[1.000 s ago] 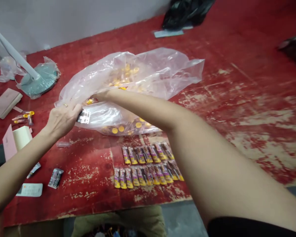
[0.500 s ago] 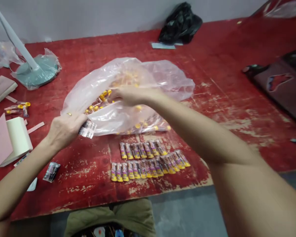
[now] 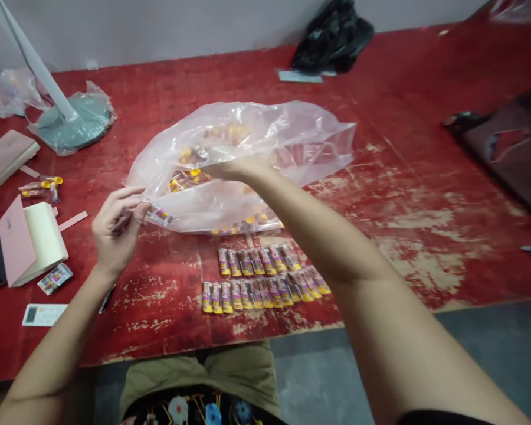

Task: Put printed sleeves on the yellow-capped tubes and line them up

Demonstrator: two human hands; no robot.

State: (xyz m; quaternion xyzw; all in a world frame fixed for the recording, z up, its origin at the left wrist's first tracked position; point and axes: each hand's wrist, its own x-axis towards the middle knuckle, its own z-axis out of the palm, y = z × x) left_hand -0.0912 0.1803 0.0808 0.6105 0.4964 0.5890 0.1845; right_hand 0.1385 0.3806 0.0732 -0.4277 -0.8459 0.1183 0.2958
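A large translucent plastic bag lies on the red table, holding many small tubes with yellow caps. My left hand pinches the bag's left edge, with a small printed packet beside its fingertips. Inside the bag's opening is my right hand; its fingers are hidden by plastic and tubes. Just in front of the bag, similar tubes lie side by side in two rows, a shorter back row and a longer front row.
At left are a lamp base, an open pink notebook, a closed one, loose tubes and a packet. A black bag lies at the back, a dark case at right.
My left hand has shifted its hold on the bag's edge, its fingers now more raised. The bag's opening has narrowed and its right end has spread. The view has shifted slightly.
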